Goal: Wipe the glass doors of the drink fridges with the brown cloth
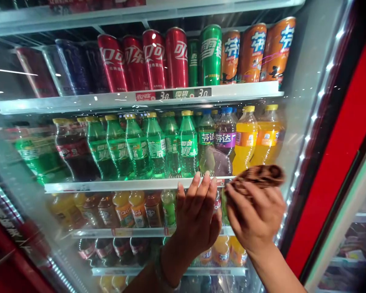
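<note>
My left hand [198,209] is raised, fingers stretched out and tips at the height of a white shelf edge [125,185]. It holds nothing. My right hand [256,215] is closed around a bunched brown cloth [259,176] with a dark pattern, beside the right end of that shelf. Light streaks and specks lie over the view like reflections on glass, so both hands seem to be in front of a cooler's door. Behind them stand green soda bottles [188,142], purple soda bottles [225,140] and orange soda bottles [246,138].
On the shelf above are red cola cans [177,57], a green can [211,55] and orange cans [253,53]. Lower shelves hold juice bottles [138,207] and dark bottles [121,250]. A red frame [332,154] edges the cooler at right, with another shelf unit [350,256] beyond.
</note>
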Tool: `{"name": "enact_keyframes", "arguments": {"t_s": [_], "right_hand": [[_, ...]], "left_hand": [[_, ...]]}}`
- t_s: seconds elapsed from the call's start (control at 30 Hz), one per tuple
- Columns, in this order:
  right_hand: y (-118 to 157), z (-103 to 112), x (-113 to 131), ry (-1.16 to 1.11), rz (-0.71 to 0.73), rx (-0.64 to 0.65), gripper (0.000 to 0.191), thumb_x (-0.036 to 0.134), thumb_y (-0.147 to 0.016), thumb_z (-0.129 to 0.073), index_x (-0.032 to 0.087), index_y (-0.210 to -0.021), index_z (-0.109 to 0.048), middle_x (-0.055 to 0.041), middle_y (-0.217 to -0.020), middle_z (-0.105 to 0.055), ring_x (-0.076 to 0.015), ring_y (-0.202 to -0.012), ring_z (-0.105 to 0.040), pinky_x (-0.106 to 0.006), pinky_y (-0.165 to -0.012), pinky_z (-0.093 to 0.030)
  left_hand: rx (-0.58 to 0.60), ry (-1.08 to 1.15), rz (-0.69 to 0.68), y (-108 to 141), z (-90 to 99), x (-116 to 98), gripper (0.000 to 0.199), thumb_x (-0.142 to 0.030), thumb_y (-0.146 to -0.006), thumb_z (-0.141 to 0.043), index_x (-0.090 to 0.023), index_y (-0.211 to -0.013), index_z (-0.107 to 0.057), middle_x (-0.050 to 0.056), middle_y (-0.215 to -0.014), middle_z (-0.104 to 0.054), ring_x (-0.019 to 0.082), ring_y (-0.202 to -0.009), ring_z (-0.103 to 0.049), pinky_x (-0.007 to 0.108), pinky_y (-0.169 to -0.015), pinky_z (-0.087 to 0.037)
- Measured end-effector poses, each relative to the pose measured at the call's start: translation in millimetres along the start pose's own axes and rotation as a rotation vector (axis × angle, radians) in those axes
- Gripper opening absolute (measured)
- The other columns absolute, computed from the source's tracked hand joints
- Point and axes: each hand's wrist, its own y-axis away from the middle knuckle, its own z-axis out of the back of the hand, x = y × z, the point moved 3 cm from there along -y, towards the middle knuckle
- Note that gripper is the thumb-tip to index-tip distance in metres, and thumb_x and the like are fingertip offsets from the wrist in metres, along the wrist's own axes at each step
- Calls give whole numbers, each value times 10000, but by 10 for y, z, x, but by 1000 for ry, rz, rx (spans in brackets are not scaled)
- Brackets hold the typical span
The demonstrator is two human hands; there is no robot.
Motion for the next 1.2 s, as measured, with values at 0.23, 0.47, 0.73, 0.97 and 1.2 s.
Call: {"name": "enact_keyframes", "arguments": {"t_s": [0.23,0.47,0.73,0.97,1.2], "right_hand": [[-317,66,-695,51,-62,-169,598,214,-700,-911,347,-1255,-733,-73,-1292,-709,-270,-1154,-678,-467,-1020,-515],[588,76,-74,121,-153,-79,678,184,-693,-895,408,-1306,-711,-64,-1125,-719,-289,-944,-688,-477,-822,-541],[-89,-83,28,-20,77,-77,558,194,-698,-892,350,-1208,-729,-48,-1162,-697,-227,-974,-661,-432,-903,-524],[550,-35,290,11,-80,-60,576,135,-668,-888,313,-1199,-755,-58,-1080,-669,-215,-900,-639,-387,-828,-474],[194,-275,535,-181,87,74,562,233,-619,-936,399,-1119,-739,-27,-1066,-721,-245,-895,-646,-431,-833,-476]], "left_hand": [[42,19,44,21,31,50,636,-131,-976,-492,-85,-1598,-371,151,-1627,-475,242,-1595,-301,451,-1339,-133],[74,-134,26,125,-41,83,620,-204,-977,-578,-130,-1575,-432,89,-1606,-510,177,-1637,-129,400,-1359,-17],[78,-180,72,271,-8,148,615,-106,-997,-501,-169,-1600,-397,56,-1515,-619,117,-1626,-157,389,-1359,33],[98,-269,161,543,119,289,658,-277,-971,-652,-285,-1591,-432,53,-1582,-550,201,-1602,-280,395,-1350,-27],[214,-278,154,657,205,381,627,-237,-1022,-522,-229,-1626,-354,34,-1587,-545,202,-1566,-353,468,-1359,27]]}}
